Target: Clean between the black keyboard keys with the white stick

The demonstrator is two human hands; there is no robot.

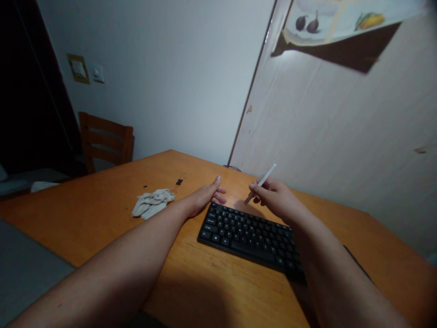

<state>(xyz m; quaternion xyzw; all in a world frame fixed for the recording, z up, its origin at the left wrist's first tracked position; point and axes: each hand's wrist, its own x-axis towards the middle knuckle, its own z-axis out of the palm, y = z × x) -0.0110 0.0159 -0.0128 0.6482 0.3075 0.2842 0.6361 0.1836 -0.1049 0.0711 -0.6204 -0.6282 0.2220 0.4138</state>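
A black keyboard (252, 239) lies on the wooden table in front of me, its right end hidden behind my right forearm. My left hand (206, 198) rests at its far left corner, thumb raised and fingers apart, with nothing held. Above the keyboard's far edge, my right hand (269, 193) pinches a slim white pen-like tool (267, 174). The tool slants, its darker grey end pointing down near the table just behind the keys. Whether that end touches anything I cannot tell.
Crumpled pale cloth gloves (152, 203) lie left of my left hand. Behind them is a small black piece (179, 181) with a clear part. A wooden chair (105, 141) stands at the far left. A thin dark cord (232, 167) lies by the wall.
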